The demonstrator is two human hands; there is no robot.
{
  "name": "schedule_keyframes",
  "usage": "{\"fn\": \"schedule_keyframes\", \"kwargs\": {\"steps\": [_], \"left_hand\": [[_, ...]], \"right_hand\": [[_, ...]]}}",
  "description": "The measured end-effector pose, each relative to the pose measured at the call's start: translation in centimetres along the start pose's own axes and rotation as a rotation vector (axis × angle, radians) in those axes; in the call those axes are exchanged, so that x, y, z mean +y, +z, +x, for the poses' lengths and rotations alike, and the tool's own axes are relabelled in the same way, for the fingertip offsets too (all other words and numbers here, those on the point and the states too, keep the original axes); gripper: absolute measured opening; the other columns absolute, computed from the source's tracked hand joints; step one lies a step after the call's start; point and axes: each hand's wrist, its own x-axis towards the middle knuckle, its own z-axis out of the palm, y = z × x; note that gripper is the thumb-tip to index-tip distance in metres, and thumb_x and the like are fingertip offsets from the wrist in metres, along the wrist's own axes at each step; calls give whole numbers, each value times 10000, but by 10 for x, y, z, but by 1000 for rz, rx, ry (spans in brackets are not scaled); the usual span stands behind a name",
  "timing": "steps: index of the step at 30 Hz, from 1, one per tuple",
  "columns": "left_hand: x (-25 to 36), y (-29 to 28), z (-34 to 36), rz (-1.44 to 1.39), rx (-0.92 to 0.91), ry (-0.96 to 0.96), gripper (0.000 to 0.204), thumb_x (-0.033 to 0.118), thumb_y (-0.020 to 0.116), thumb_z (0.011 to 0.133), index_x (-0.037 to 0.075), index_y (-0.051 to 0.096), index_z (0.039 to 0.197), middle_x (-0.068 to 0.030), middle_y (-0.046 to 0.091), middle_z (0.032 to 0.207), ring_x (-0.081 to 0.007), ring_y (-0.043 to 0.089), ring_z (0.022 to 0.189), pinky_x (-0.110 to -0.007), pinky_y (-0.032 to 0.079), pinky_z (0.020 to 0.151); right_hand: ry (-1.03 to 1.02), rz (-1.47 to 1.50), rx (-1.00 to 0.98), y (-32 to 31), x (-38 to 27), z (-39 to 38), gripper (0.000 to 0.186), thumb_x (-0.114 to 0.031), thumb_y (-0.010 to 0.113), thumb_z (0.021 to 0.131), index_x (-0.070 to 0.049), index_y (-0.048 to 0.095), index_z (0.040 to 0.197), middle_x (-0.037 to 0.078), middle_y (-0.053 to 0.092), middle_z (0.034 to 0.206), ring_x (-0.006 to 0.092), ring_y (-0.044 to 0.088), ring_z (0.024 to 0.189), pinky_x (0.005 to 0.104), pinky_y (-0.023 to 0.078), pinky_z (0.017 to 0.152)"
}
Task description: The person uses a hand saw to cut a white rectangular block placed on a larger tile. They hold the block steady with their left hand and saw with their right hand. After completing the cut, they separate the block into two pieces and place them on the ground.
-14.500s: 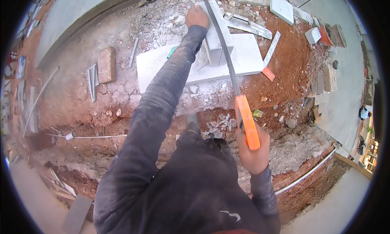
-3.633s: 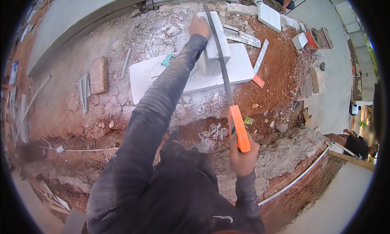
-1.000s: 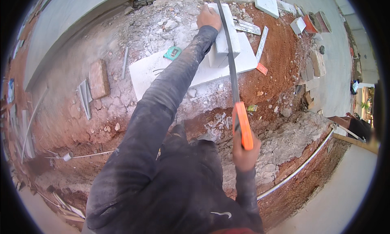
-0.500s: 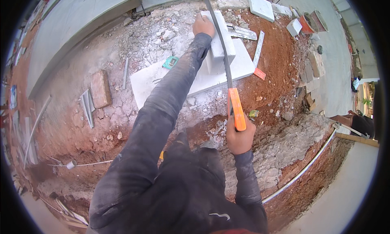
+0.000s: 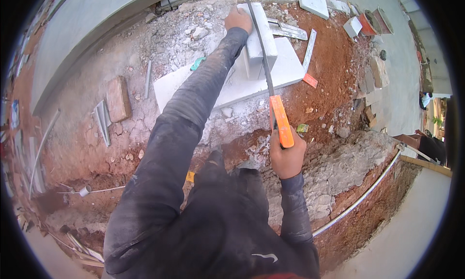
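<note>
Saw point(image 5: 276, 104) clenched in the right hand point(image 5: 287, 155) runs over the white block point(image 5: 254, 44) at upper centre, which the left hand point(image 5: 238, 20) clasps; I'd judge it's cutting, next wanting straight, steady strokes.

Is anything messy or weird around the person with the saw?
Yes, a little. Pale broken bits lie scattered on the ground by the person's legs, like spilled crumbs. A small yellow-green scrap also lies there, right of the orange saw handle, and looks like litter.
</note>
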Motion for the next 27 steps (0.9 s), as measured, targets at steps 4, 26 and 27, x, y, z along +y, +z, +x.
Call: {"fn": "schedule_keyframes", "kwargs": {"steps": [4, 26, 27], "left_hand": [[-6, 4, 0, -22, 18, 8, 361, 237, 422, 928, -2, 590, 1140, -280, 648, 1036, -445, 609, 1011, -497, 454, 917], [-2, -1, 2, -1, 30, 6, 367, 239, 424, 934, 5, 585, 1166, -261, 648, 1067, -428, 606, 1030, -482, 452, 930], [-4, -10, 4, -9, 29, -21, 401, 258, 421, 929, 6, 585, 1194, -265, 638, 1098, -430, 595, 1056, -473, 442, 951]], "right_hand": [[81, -23, -12, -31, 4, -85, 44, -27, 605, 804, 5, 581, 822, 188, 582, 676, 336, 619, 565, 362, 454, 515], [49, -10, -99, -9, -3, 9, 108, -56, 611, 842, 49, 598, 861, 158, 574, 630, 197, 592, 529, 339, 455, 531], [89, 7, -119, -16, -5, -10, 104, -51, 605, 840, 49, 601, 864, 157, 575, 632, 194, 594, 532, 336, 455, 531]]}}
